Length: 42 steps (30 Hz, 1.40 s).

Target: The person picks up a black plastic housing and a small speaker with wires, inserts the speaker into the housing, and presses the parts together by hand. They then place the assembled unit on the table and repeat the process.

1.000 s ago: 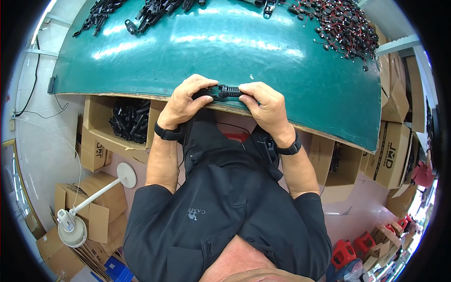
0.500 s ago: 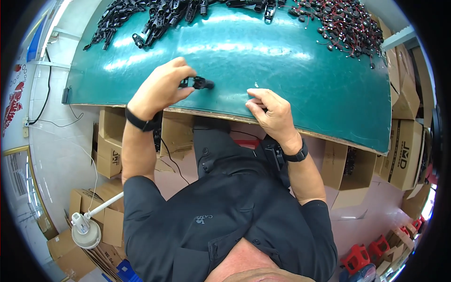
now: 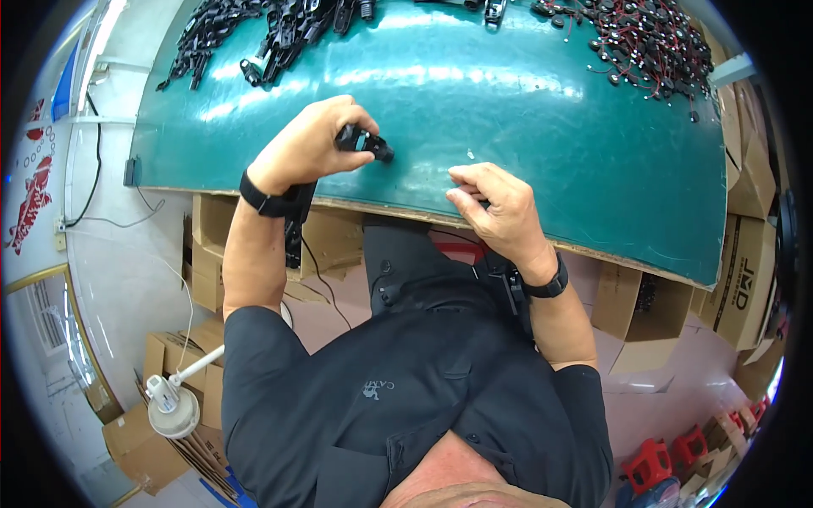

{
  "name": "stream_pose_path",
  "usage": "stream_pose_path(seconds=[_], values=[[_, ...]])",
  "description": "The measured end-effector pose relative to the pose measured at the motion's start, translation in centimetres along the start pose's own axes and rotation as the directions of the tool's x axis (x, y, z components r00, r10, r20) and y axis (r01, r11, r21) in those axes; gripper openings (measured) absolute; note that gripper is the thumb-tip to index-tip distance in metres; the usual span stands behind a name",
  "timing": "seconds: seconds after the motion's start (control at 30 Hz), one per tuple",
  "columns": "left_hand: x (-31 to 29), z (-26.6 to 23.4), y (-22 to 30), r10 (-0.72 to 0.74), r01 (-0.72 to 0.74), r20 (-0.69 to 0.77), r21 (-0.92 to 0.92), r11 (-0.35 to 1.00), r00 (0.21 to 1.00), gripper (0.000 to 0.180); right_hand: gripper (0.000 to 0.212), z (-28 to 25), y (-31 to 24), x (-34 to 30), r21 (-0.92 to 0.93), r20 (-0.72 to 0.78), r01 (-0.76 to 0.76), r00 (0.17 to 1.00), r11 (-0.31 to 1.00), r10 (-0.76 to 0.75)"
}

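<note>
Above the near part of the green table (image 3: 525, 110), my left hand (image 3: 318, 144) grips a black plastic part (image 3: 364, 142) between thumb and fingers. This part has an open, frame-like body and a rounded end that points right. To its right, my right hand (image 3: 498, 203) is closed, thumb against forefinger, over the table's near edge. Something small and dark shows between its curled fingers, too little to name. The two hands are apart, and the right one does not touch the black part.
Similar black parts lie heaped at the far left (image 3: 292, 42). A pile of small black discs with red wires (image 3: 652, 46) covers the far right. Open cardboard boxes (image 3: 642, 309) stand below the table edge. A white lamp (image 3: 174, 406) is at lower left, red stools (image 3: 648, 464) at lower right.
My left hand has turned the black part, whose frame-like side now shows more. My right hand keeps nearly the same pinch. The whole view has shifted slightly, moving the table rightward.
</note>
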<state>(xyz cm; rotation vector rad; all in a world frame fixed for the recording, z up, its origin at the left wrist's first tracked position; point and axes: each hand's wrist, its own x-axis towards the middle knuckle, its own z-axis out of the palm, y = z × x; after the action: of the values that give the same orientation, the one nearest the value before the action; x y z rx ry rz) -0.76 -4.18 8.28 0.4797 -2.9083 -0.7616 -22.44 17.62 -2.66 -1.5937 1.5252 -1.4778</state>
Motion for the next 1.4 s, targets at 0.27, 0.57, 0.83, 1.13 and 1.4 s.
stream_pose_path(seconds=[0.27,0.57,0.83,1.13,1.4], values=[[-7.2,1.8,-2.5,-0.361,0.306,-0.225,-0.247,0.92,0.905,0.038,0.023,-0.7,-0.2,-0.2,0.02,-0.039,-0.047,0.998,0.999,0.048],[-28.0,4.6,-9.8,-0.697,0.416,-0.54,-0.561,0.716,0.472,0.052,0.02,-4.7,-0.4,2.5,-0.043,-0.04,-0.055,0.998,0.998,0.054],[-10.3,7.0,-5.1,-0.296,0.31,-0.545,-0.07,0.948,0.784,0.049,0.028,-8.2,8.6,14.8,-0.598,-0.154,-0.044,0.986,0.8,-0.06],[-7.8,10.5,-4.2,-0.261,0.253,-0.582,-0.097,0.963,0.77,0.047,0.025,-5.1,8.2,20.9,-0.754,-0.142,-0.199,0.98,0.626,0.14],[-4.0,9.9,-2.1,-0.308,0.174,-0.528,-0.289,0.942,0.792,0.06,0.021,-1.9,3.5,11.2,-0.62,0.078,0.043,0.997,0.784,0.007]])
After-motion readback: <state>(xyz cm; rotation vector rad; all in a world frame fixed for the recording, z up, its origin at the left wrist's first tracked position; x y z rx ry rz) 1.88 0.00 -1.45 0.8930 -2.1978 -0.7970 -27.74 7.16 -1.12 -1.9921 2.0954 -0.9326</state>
